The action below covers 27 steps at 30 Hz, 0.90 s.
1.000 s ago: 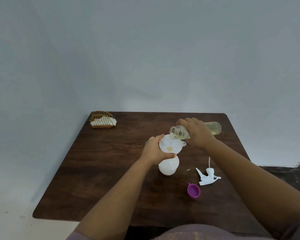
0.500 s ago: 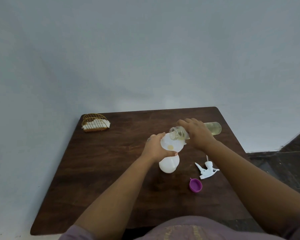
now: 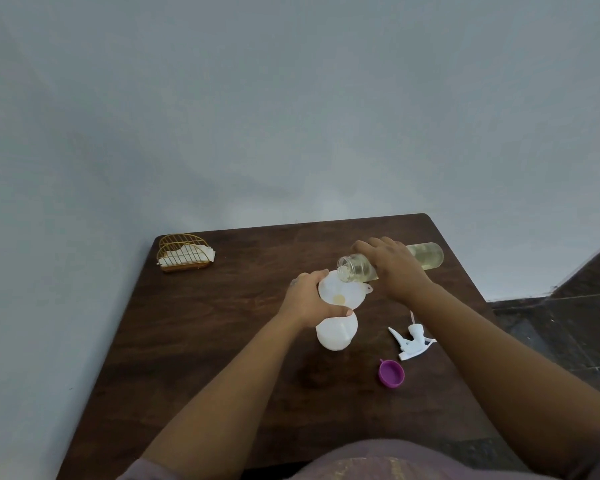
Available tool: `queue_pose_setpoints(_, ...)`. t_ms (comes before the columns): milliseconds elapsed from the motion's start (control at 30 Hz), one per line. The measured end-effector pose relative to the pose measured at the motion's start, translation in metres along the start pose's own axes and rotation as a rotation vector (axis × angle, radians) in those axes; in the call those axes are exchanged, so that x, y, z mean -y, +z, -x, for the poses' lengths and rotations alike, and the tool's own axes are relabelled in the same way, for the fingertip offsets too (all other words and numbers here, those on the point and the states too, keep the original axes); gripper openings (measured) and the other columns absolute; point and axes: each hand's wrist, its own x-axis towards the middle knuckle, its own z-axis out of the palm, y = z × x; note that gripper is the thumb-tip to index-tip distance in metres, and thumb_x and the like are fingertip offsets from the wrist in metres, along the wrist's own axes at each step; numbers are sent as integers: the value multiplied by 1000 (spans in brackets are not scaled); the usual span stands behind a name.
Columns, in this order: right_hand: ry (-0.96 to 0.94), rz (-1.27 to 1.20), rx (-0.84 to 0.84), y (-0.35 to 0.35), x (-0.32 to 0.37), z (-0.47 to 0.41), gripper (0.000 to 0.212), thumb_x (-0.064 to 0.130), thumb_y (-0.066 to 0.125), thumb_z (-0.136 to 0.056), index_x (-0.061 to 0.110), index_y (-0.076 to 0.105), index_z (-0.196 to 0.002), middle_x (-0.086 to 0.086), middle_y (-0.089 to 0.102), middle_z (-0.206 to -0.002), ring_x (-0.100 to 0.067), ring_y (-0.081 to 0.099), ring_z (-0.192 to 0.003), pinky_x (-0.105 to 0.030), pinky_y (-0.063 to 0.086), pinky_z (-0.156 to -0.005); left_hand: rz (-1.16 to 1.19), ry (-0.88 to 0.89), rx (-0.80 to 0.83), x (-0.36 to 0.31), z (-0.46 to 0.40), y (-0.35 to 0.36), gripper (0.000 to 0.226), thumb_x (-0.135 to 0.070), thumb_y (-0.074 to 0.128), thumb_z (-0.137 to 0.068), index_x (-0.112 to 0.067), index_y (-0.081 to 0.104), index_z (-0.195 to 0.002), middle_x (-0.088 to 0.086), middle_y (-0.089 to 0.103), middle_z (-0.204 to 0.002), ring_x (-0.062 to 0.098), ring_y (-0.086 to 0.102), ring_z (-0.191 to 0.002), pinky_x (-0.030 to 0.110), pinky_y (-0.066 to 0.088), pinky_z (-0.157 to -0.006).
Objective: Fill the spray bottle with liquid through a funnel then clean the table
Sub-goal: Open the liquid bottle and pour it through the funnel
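Left hand [image 3: 307, 299]: grip wrapped around the neck of the white spray bottle [image 3: 336, 332] where the white funnel [image 3: 342, 293] sits in it, thumb across the front. Bottle stands upright on the dark wood worktop [image 3: 222, 341], roughly centre. Small pool of yellowish liquid visible at the bottom of the funnel cone.

Right hand [image 3: 392, 266]: grip clenched around the clear bottle [image 3: 426, 256] of pale yellow liquid, tipped nearly horizontal, its open mouth over the funnel's far rim. Can't make out a stream between mouth and funnel.

White trigger sprayer head [image 3: 411, 341] lies on its side on the worktop, right of the spray bottle, dip tube pointing away from me. Purple cap [image 3: 391, 373] sits open side up just in front of it, near my right forearm.

Gold wire holder [image 3: 184, 252] with white napkins in the far left corner, well apart from everything else.
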Motion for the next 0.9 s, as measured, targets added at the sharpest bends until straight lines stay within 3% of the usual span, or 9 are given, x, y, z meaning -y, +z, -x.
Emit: queue_pose_setpoints(900,22,-17,15,7,-3,-1,51,18,75,-69,26,54,-115,3,57,-98,-21,52,-95,-33,37,-83,22,12,-5,-4,4,-5,96,-45,89,-60,-20,47,-143,0,51,-145,23,49,-129,49,48,-103)
